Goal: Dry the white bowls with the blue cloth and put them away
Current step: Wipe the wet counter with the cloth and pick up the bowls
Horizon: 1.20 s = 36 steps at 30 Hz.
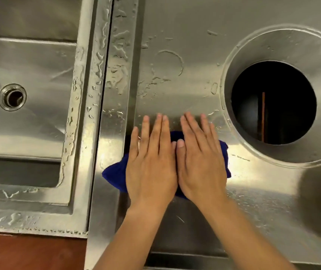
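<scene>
Head view is showing L hand (152, 162) & R hand (200, 160) lying flat, fingers straight, pressing blue cloth (114, 176) onto wet steel counter (185, 22) w/o gripping it; no white bowls showing, so next is likely fetching 1.

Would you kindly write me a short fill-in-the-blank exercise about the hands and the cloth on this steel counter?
The left hand and right hand press flat on a ____ cloth.
The round hole in the counter lies to the ____ of both hands.
The sink drain lies to their ____.
Missing words: blue; right; left.
</scene>
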{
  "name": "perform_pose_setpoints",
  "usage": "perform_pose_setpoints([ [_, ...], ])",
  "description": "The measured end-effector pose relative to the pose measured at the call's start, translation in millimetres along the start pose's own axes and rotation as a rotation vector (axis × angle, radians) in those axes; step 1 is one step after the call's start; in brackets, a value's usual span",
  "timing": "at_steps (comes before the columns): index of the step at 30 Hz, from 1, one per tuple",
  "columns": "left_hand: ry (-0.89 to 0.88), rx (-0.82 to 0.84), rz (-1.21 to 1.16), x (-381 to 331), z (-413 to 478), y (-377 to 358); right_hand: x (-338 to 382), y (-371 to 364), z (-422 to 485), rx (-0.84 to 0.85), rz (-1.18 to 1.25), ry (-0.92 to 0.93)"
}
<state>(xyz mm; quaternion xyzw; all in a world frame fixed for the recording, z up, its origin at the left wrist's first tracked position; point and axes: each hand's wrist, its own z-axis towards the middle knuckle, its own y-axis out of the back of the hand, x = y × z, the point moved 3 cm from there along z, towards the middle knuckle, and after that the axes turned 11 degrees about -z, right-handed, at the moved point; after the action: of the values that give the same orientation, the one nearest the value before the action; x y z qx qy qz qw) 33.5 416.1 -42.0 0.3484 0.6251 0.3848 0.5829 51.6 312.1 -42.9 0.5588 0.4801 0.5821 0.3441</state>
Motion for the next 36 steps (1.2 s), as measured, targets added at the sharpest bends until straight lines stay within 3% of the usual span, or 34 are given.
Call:
perform_pose_setpoints([
  [9, 0.029, -0.152, -0.067, -1, 61, -5, -17, 0, 53, -0.083, -0.197, -0.083],
  [15, -0.035, -0.221, -0.163, -3, 91, 5, -20, 15, 78, -0.143, -0.159, -0.02],
  [20, 0.007, -0.076, 0.009, -1, 71, -4, -29, 8, 61, -0.034, -0.263, -0.027],
  [26, -0.003, -0.124, 0.068, 0, 118, -8, -29, 5, 112, -0.087, -0.26, 0.017],
  [36, 0.031, -0.122, 0.102, -4, 199, -12, -37, 15, 198, -0.022, -0.273, 0.072],
])
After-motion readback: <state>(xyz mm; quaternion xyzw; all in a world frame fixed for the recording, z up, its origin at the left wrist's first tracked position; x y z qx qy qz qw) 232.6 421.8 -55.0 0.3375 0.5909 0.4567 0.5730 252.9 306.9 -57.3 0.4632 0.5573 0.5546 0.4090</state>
